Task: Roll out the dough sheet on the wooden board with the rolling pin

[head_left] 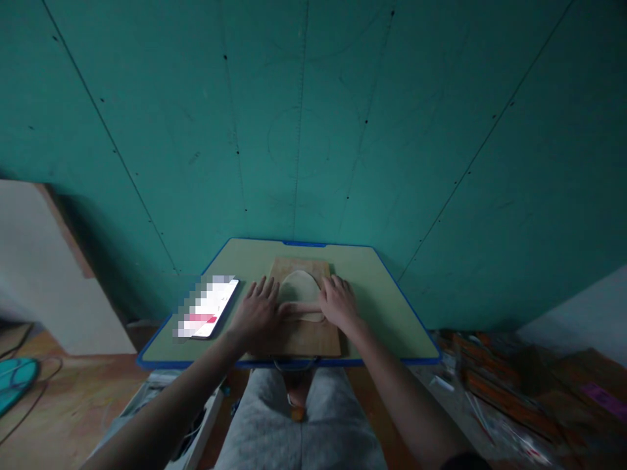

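Dough (300,286): head view — pale, flattened, rounded; lies between the two hands, mostly ahead of the line joining them, with a small part showing on the near side of the pin.
Rolling pin (301,309): laid crosswise on the dough, spanning from hand to hand; both ends hidden under the palms.
Left hand (259,303): palm down over the pin's left end, fingers unclenched, stretched forward and slightly spread.
Right hand (339,300): over the pin's right end, fingers forward and partly bent; cannot tell whether they close around it.
Wooden board (300,343): beneath hands, pin and dough; bare surface shows on the near side of the hands.
Table (385,310): pale top, blue edging; carries the board, extends beyond each hand.
Phone (218,307): screen lit, partly pixelated; left of the left hand, apart from it.
Wall (298,130): green, ahead of both hands.
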`<state>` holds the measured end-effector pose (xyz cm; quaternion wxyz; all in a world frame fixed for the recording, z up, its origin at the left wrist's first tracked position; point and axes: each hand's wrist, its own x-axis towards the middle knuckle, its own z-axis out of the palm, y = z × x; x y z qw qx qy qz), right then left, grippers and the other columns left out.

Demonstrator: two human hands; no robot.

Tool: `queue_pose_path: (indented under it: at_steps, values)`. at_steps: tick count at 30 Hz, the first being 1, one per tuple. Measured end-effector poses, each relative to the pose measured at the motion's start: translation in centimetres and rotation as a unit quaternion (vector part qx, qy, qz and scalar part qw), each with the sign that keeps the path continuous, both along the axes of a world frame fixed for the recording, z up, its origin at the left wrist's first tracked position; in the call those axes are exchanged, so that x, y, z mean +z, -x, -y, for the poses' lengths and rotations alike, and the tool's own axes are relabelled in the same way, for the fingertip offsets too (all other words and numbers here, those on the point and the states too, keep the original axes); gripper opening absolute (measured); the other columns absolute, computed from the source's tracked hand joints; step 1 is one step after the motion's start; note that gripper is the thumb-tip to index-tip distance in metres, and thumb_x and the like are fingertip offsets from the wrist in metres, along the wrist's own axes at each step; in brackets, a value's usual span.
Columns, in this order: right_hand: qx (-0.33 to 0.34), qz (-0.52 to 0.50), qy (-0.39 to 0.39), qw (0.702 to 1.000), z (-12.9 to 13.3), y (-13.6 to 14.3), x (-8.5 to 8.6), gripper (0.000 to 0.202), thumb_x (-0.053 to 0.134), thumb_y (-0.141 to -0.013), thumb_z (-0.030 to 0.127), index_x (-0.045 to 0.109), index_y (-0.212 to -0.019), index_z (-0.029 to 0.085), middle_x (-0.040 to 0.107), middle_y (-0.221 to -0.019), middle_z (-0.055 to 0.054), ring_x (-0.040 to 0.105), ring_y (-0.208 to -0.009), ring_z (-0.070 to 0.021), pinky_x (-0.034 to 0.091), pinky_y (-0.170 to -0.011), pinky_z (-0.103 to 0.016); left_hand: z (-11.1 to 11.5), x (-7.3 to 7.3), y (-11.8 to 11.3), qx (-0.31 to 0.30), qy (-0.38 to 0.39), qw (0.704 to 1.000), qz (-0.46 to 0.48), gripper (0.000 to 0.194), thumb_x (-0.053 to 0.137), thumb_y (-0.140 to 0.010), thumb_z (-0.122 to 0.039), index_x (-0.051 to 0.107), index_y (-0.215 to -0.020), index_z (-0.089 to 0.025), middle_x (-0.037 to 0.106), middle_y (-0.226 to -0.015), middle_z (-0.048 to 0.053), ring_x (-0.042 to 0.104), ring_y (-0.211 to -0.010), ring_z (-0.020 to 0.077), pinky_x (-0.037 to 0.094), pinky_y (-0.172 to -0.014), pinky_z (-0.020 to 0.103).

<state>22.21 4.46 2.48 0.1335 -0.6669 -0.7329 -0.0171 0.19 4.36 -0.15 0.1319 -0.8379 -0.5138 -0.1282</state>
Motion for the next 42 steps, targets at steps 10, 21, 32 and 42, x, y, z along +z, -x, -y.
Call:
queue_pose_path:
  at_steps: [10,21,32,42]
  values:
    - [-0.022,0.009,0.013,1.000,-8.3,0.4,1.4,0.030,0.043,-0.096,0.021,0.066,-0.114,0.018,0.066,-0.122,-0.014,0.060,-0.114,-0.0242,0.044,-0.097,-0.036,-7.3,3.4,-2.0,0.083,0.030,0.996,0.031,0.049,0.028,-0.104,-0.041,0.066,-0.119,-0.014,0.066,-0.129,0.017,0.058,-0.127,0.0302,0.047,-0.102,0.042]
    - [-0.040,0.030,0.022,0.999,-14.7,0.6,0.4,0.032,0.044,-0.096,0.024,0.069,-0.114,0.015,0.066,-0.122,-0.016,0.062,-0.113,-0.0266,0.047,-0.093,-0.039,-13.7,3.5,-2.6,0.125,0.079,0.989,0.030,0.051,0.029,-0.103,-0.042,0.069,-0.112,-0.011,0.069,-0.117,0.018,0.064,-0.109,0.0301,0.050,-0.089,0.040]
    - [-0.013,0.047,0.002,0.999,-17.4,1.3,0.7,0.030,0.042,-0.099,0.023,0.066,-0.116,0.016,0.065,-0.122,-0.016,0.060,-0.115,-0.0270,0.045,-0.096,-0.040,-17.3,3.5,-3.6,0.138,0.115,0.984,0.002,0.051,0.031,-0.101,-0.044,0.069,-0.113,-0.012,0.068,-0.117,0.020,0.063,-0.111,0.0326,0.048,-0.091,0.044]
    - [0.005,0.055,-0.016,0.998,-17.9,1.1,0.2,0.030,0.041,-0.098,0.019,0.065,-0.114,0.013,0.065,-0.119,-0.017,0.059,-0.113,-0.0281,0.045,-0.094,-0.040,-16.7,3.2,-3.9,0.114,0.101,0.988,0.010,0.051,0.028,-0.104,-0.042,0.067,-0.114,-0.011,0.067,-0.117,0.020,0.062,-0.110,0.0336,0.048,-0.091,0.044]
